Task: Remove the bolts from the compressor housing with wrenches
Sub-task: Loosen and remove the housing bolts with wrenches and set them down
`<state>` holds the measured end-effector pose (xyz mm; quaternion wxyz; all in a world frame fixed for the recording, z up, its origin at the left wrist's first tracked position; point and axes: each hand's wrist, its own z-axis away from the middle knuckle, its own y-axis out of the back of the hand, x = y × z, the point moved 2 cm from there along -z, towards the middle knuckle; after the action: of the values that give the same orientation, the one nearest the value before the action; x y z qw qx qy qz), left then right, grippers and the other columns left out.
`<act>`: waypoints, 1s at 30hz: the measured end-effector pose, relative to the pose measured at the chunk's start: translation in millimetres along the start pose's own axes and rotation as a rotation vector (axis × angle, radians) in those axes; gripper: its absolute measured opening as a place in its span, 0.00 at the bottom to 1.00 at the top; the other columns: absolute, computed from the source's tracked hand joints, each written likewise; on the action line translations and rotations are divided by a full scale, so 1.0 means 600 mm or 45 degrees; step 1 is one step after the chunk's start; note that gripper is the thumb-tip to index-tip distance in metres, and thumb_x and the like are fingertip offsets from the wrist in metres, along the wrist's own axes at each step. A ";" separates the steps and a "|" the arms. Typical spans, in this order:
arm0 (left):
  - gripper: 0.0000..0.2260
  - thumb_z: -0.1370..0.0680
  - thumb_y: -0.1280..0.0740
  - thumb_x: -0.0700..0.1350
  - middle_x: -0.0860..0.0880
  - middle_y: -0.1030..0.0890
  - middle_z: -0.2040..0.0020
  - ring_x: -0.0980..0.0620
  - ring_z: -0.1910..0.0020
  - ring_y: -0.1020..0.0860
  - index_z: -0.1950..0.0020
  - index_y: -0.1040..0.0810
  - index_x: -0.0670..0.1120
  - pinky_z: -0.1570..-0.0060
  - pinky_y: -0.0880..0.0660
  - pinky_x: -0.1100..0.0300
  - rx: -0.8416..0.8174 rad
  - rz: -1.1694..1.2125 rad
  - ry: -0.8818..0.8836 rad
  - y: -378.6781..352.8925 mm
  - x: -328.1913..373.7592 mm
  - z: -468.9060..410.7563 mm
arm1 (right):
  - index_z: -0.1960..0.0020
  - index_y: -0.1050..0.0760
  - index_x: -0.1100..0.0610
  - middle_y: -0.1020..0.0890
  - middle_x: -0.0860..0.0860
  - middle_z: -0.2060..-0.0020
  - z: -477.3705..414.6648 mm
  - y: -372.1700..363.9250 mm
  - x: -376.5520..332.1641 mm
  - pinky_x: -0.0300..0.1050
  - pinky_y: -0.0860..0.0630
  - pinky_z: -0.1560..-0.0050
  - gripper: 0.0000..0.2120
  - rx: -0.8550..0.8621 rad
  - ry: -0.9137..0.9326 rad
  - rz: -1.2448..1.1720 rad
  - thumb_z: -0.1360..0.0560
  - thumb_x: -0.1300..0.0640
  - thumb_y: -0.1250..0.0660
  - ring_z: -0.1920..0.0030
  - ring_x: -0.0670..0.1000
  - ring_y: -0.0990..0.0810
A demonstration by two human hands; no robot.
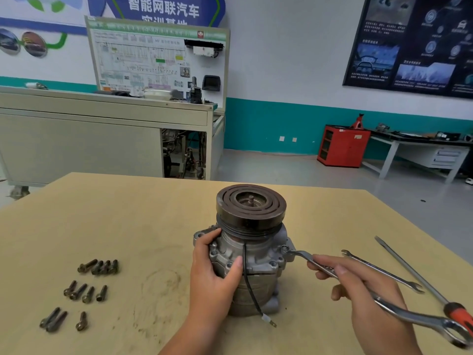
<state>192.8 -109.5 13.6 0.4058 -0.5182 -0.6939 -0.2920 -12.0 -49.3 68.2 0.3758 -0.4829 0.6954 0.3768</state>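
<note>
Though loose, eleven bolts (88, 294), two wrenches (382, 270).

Bare left grip (212, 272) and right grip (358, 290), forearms apparently bare too

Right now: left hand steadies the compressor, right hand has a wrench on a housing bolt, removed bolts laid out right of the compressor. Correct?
One error: the removed bolts lie left of the compressor, not right, as the head view shows. The rest holds: left hand steadies the compressor, right hand has the wrench on a housing bolt.
</note>
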 end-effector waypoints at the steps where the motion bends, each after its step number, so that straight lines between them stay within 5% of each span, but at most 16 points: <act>1: 0.22 0.37 0.35 0.59 0.60 0.24 0.45 0.65 0.47 0.24 0.44 0.31 0.61 0.52 0.31 0.77 0.004 0.003 -0.001 0.001 -0.001 -0.001 | 0.60 0.15 0.55 0.14 0.53 0.61 -0.008 0.007 0.005 0.37 0.27 0.71 0.24 -0.019 -0.048 -0.094 0.23 0.72 0.45 0.62 0.49 0.18; 4: 0.22 0.37 0.35 0.58 0.59 0.23 0.46 0.65 0.48 0.24 0.44 0.31 0.61 0.53 0.31 0.76 0.012 0.015 0.008 0.002 -0.003 -0.002 | 0.61 0.16 0.60 0.16 0.62 0.62 -0.056 0.026 0.029 0.37 0.30 0.75 0.19 -0.110 -0.301 -0.422 0.28 0.67 0.46 0.67 0.51 0.19; 9: 0.22 0.37 0.35 0.59 0.56 0.24 0.44 0.61 0.45 0.24 0.44 0.31 0.61 0.48 0.30 0.71 0.010 -0.017 0.000 0.003 -0.007 -0.003 | 0.73 0.20 0.60 0.22 0.60 0.75 -0.146 0.018 0.064 0.35 0.35 0.79 0.16 -0.265 -0.668 -0.582 0.36 0.59 0.46 0.77 0.50 0.27; 13: 0.23 0.36 0.35 0.59 0.54 0.25 0.42 0.55 0.42 0.25 0.42 0.32 0.61 0.44 0.29 0.62 -0.009 -0.031 -0.014 0.004 -0.009 -0.002 | 0.76 0.23 0.59 0.25 0.55 0.79 -0.152 0.010 0.054 0.34 0.32 0.76 0.10 -0.142 -0.474 -0.791 0.43 0.53 0.36 0.77 0.49 0.27; 17: 0.23 0.36 0.35 0.58 0.57 0.26 0.41 0.59 0.42 0.26 0.41 0.32 0.61 0.46 0.31 0.72 -0.019 -0.021 -0.011 0.003 -0.009 -0.002 | 0.70 0.21 0.54 0.24 0.48 0.74 -0.071 0.024 0.042 0.32 0.32 0.75 0.09 0.049 -0.251 -1.088 0.43 0.48 0.28 0.73 0.45 0.25; 19: 0.23 0.36 0.35 0.59 0.57 0.26 0.40 0.59 0.42 0.25 0.41 0.32 0.61 0.46 0.31 0.73 -0.026 -0.024 -0.004 0.004 -0.009 -0.002 | 0.66 0.17 0.54 0.19 0.50 0.70 -0.026 0.018 0.043 0.30 0.31 0.74 0.07 0.096 -0.219 -0.945 0.34 0.57 0.33 0.70 0.43 0.23; 22: 0.24 0.37 0.35 0.60 0.56 0.26 0.40 0.59 0.42 0.25 0.42 0.32 0.62 0.47 0.31 0.73 -0.037 -0.030 0.014 0.005 -0.008 -0.002 | 0.58 0.15 0.48 0.15 0.53 0.64 0.016 -0.004 0.038 0.30 0.27 0.70 0.18 0.205 -0.182 -0.439 0.29 0.70 0.35 0.65 0.41 0.19; 30: 0.24 0.37 0.35 0.60 0.53 0.25 0.39 0.54 0.40 0.25 0.41 0.32 0.62 0.41 0.28 0.58 -0.046 -0.024 0.017 0.008 -0.005 0.000 | 0.61 0.16 0.44 0.15 0.44 0.65 0.029 -0.039 -0.002 0.23 0.27 0.62 0.15 0.306 0.003 0.004 0.31 0.66 0.29 0.62 0.37 0.18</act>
<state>197.7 -109.7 11.2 0.3983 -0.5170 -0.6905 -0.3118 13.3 -39.0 57.7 0.4298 -0.4336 0.7367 0.2907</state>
